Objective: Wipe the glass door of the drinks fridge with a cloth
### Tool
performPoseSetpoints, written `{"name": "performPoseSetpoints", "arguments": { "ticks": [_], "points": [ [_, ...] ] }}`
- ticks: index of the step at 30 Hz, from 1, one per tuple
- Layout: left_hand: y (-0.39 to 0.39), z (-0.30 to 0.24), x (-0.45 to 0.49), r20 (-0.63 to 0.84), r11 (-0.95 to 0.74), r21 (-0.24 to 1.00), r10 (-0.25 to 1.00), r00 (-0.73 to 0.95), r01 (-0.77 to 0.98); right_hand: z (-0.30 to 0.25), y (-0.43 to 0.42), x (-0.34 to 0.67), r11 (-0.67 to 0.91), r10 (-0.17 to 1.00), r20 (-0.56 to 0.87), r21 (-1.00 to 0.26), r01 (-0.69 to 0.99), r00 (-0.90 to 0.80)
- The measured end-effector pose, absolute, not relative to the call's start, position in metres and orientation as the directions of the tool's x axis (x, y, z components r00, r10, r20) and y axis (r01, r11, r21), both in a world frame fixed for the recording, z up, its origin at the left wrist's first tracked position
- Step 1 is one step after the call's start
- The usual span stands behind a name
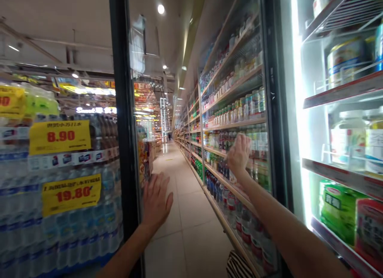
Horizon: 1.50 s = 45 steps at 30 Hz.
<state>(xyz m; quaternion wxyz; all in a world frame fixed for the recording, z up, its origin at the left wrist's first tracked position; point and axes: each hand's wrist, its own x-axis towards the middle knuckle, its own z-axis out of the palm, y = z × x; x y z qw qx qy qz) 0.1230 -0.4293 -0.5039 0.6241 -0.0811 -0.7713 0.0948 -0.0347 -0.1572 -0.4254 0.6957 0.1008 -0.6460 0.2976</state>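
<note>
A glass cooler door with a black frame (119, 90) stands swung out in front of me. My left hand (157, 200) lies flat near the frame's left upright, palm toward the glass, fingers stretched out. Further right, my right hand (239, 154) is raised at the pane with its fingers bent and close together. A pale patch shows just below it, but blur hides whether the hand holds anything. Shelves of bottles and cans (236, 110) show in the pane behind my right hand.
To my right is the lit cooler, with cans (345, 60), white-capped bottles (348, 138) and a green pack (336, 208) on its shelves. Stacked water bottles (74, 230) with yellow price signs (60, 136) stand at left. A tiled aisle floor (191, 214) shows through the glass.
</note>
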Motion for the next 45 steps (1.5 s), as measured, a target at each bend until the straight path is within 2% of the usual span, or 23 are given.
{"name": "performPoseSetpoints", "arguments": {
  "ticks": [3, 4, 5, 6, 9, 10, 11, 12, 15, 17, 19, 21, 23, 25, 27, 29, 31, 35, 37, 39, 41, 43, 45],
  "points": [
    [-0.429, -0.494, 0.124, 0.955, 0.974, -0.225, 0.224, -0.195, 0.018, -0.441, -0.185, -0.018, 0.719, -0.347, 0.93, 0.346, -0.602, 0.12],
    [-0.43, -0.491, 0.124, 0.957, 0.977, -0.215, 0.214, -0.196, 0.017, -0.442, -0.192, -0.014, 0.645, -0.472, 0.867, 0.463, -0.608, 0.16],
    [-0.43, -0.489, 0.125, 0.959, 0.979, -0.204, 0.203, -0.197, 0.015, -0.439, -0.196, -0.012, 0.621, -0.499, 0.85, 0.488, -0.614, 0.171],
    [-0.432, -0.487, 0.125, 0.961, 0.981, -0.196, 0.194, -0.199, 0.011, -0.433, -0.2, -0.011, 0.66, -0.429, 0.891, 0.421, -0.621, 0.148],
    [-0.436, -0.488, 0.127, 0.955, 0.979, -0.204, 0.2, -0.221, 0.004, -0.412, -0.209, -0.012, 0.797, 0.078, 0.997, -0.068, -0.6, -0.009],
    [-0.438, -0.489, 0.128, 0.951, 0.977, -0.212, 0.207, -0.228, 0.004, -0.41, -0.215, -0.01, 0.794, 0.136, 0.99, -0.129, -0.594, -0.033],
    [-0.439, -0.491, 0.129, 0.95, 0.976, -0.216, 0.211, -0.231, 0.004, -0.412, -0.222, -0.006, 0.791, 0.09, 0.995, -0.09, -0.605, -0.031],
    [-0.439, -0.493, 0.13, 0.95, 0.976, -0.216, 0.212, -0.231, 0.007, -0.419, -0.231, -0.001, 0.778, -0.043, 0.999, 0.034, -0.628, 0.001],
    [-0.441, -0.494, 0.134, 0.954, 0.977, -0.205, 0.212, -0.212, 0.054, -0.447, -0.256, 0.017, 0.501, -0.584, 0.779, 0.566, -0.655, 0.226],
    [-0.443, -0.492, 0.138, 0.956, 0.975, -0.198, 0.214, -0.199, 0.099, -0.448, -0.268, 0.024, 0.336, -0.712, 0.627, 0.699, -0.631, 0.316],
    [-0.446, -0.49, 0.141, 0.962, 0.975, -0.183, 0.205, -0.183, 0.13, -0.43, -0.278, 0.027, 0.424, -0.648, 0.717, 0.619, -0.661, 0.256],
    [-0.448, -0.488, 0.144, 0.971, 0.978, -0.153, 0.175, -0.165, 0.139, -0.407, -0.286, 0.028, 0.592, -0.466, 0.877, 0.41, -0.694, 0.121],
    [-0.45, -0.489, 0.147, 0.975, 0.981, -0.129, 0.152, -0.159, 0.146, -0.399, -0.294, 0.031, 0.643, -0.383, 0.923, 0.304, -0.703, 0.049],
    [-0.45, -0.492, 0.15, 0.976, 0.98, -0.124, 0.149, -0.157, 0.157, -0.412, -0.299, 0.035, 0.568, -0.491, 0.864, 0.416, -0.71, 0.113],
    [-0.45, -0.493, 0.153, 0.975, 0.976, -0.135, 0.162, -0.154, 0.173, -0.435, -0.3, 0.038, 0.377, -0.672, 0.693, 0.624, -0.684, 0.262],
    [-0.449, -0.491, 0.155, 0.975, 0.973, -0.142, 0.169, -0.146, 0.182, -0.447, -0.298, 0.038, 0.205, -0.77, 0.525, 0.741, -0.639, 0.362],
    [-0.448, -0.487, 0.155, 0.977, 0.973, -0.137, 0.163, -0.135, 0.187, -0.438, -0.297, 0.037, 0.242, -0.761, 0.558, 0.717, -0.653, 0.331],
    [-0.445, -0.478, 0.152, 0.983, 0.974, -0.113, 0.139, -0.12, 0.199, -0.404, -0.3, 0.037, 0.557, -0.517, 0.846, 0.445, -0.701, 0.127],
    [-0.443, -0.474, 0.148, 0.983, 0.973, -0.116, 0.142, -0.119, 0.201, -0.401, -0.3, 0.038, 0.492, -0.587, 0.787, 0.533, -0.689, 0.19],
    [-0.442, -0.469, 0.142, 0.981, 0.971, -0.134, 0.158, -0.11, 0.197, -0.401, -0.295, 0.035, 0.321, -0.726, 0.619, 0.691, -0.648, 0.3],
    [-0.44, -0.459, 0.135, 0.979, 0.968, -0.161, 0.181, -0.093, 0.191, -0.395, -0.282, 0.027, 0.326, -0.736, 0.61, 0.701, -0.635, 0.295],
    [-0.437, -0.446, 0.127, 0.975, 0.964, -0.195, 0.211, -0.074, 0.18, -0.379, -0.255, 0.012, 0.562, -0.557, 0.816, 0.506, -0.654, 0.154],
    [-0.435, -0.433, 0.118, 0.969, 0.962, -0.221, 0.235, -0.078, 0.16, -0.364, -0.213, -0.009, 0.754, -0.243, 0.97, 0.185, -0.63, -0.007]
  ]
}}
